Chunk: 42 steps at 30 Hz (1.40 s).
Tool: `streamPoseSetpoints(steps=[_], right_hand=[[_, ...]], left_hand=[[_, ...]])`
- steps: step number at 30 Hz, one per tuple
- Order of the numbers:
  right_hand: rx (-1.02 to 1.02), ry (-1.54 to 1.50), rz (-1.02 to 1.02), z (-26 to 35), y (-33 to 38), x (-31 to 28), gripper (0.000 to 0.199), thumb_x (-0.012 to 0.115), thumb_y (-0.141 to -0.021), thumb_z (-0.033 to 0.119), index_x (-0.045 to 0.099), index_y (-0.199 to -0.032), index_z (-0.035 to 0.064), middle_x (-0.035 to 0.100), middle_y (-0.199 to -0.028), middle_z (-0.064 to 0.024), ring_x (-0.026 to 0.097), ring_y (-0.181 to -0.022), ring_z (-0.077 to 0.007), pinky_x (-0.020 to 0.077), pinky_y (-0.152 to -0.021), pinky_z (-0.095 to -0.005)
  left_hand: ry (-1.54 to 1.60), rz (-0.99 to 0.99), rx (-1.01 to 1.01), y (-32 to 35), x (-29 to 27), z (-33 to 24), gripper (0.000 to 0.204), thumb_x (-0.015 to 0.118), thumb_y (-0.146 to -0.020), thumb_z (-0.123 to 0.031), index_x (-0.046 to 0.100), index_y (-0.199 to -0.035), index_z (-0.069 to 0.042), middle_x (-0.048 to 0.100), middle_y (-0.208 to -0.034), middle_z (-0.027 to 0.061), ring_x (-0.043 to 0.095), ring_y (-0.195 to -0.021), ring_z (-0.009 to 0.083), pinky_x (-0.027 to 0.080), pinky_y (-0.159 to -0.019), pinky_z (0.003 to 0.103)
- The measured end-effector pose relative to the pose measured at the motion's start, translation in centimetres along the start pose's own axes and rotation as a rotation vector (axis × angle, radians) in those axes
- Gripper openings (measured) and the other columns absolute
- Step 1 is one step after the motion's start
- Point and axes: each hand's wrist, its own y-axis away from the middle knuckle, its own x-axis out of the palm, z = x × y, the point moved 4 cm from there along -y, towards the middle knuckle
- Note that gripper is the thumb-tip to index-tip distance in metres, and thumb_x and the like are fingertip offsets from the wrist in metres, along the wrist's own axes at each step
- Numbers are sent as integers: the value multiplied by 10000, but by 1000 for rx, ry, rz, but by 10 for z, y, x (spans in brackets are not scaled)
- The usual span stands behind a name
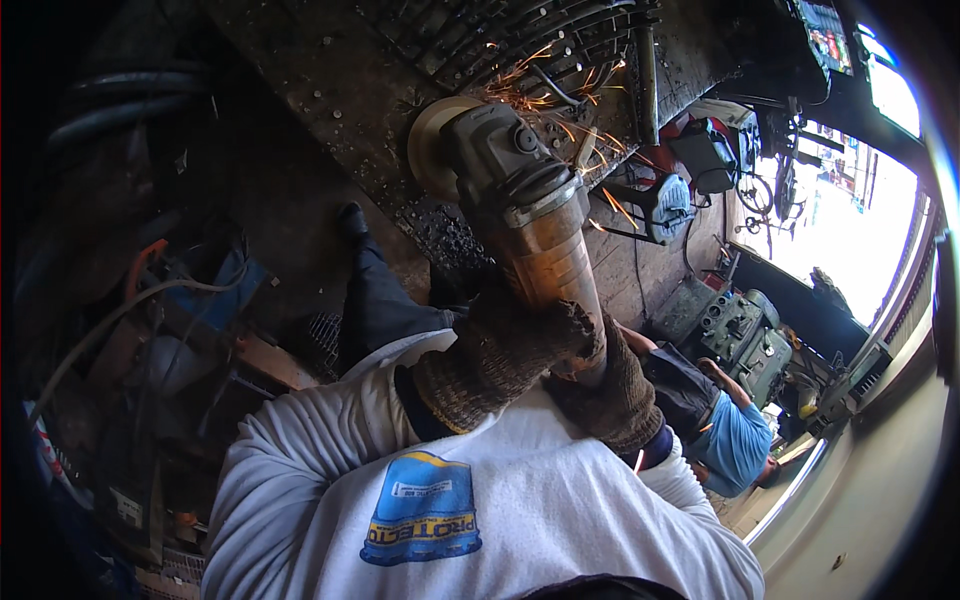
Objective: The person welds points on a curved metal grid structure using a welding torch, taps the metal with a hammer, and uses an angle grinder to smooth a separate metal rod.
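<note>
Sleeves of our white sweatshirt (330,470) fill the lower frame, a blue and yellow printed patch on the chest. Both hands wear brown knit gloves. Left hand (500,350) closed around the body of the angle grinder (520,210), fingers wrapped over the top of the barrel. Right hand (615,390) closed on the rear end of the same barrel, just behind and touching the left.

Grinder points away from us and up in the frame; its disc (428,145) sits at the far end, edge down against the dark steel table (330,80). Orange sparks (560,90) spray from the disc toward the right, across a metal grate (520,40) lying on the table.

Below the table edge we note our dark trouser leg and shoe (352,222) on the floor. Left: hoses and an orange cable (140,265) among clutter. Right, farther off: another person in a blue shirt (735,440), crouched beside a green machine (745,335). Beyond that, bright daylight at an open doorway (850,230).
</note>
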Motion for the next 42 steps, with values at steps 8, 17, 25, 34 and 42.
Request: streamPoseSetpoints(steps=[8,17,25,34,42], right_hand=[[-181,274,-90,-1,2,-5,702,803,-774,70,465,-1388,35,610,-1292,-119,591,-1195,-239,446,-1036,-363],[-71,15,45,1,-9,0,685,796,-782,55,455,-1373,2,612,-1274,-125,595,-1177,-233,462,-1019,-369],[-67,85,-34,1,-6,-1,695,819,-765,95,462,-1353,-2,626,-1241,-137,627,-1125,-262,496,-961,-372],[-205,222,-83,9,-10,-7,794,817,-777,129,380,-1428,-4,588,-1298,-158,604,-1173,-265,480,-1018,-384],[122,-353,104,-19,-13,-7,876,780,-794,44,263,-1502,10,477,-1427,-148,520,-1272,-229,441,-1077,-391]], left_hand=[[-81,-8,272,-6,-14,-7,463,821,-781,-257,577,-1075,5,648,-937,90,670,-771,186,575,-685,346],[467,25,-196,-15,-18,-2,455,789,-794,-164,535,-1130,7,642,-956,99,659,-783,167,576,-703,322],[746,90,-531,-20,-15,-7,448,783,-792,-149,540,-1141,-8,650,-956,86,658,-822,166,575,-733,328],[988,-132,-451,-19,-12,-4,260,732,-871,-329,620,-1010,-139,600,-796,77,636,-678,247,547,-588,375],[305,86,-168,-28,-25,-7,262,797,-774,-154,631,-944,-46,662,-879,45,656,-799,166,558,-693,357]])
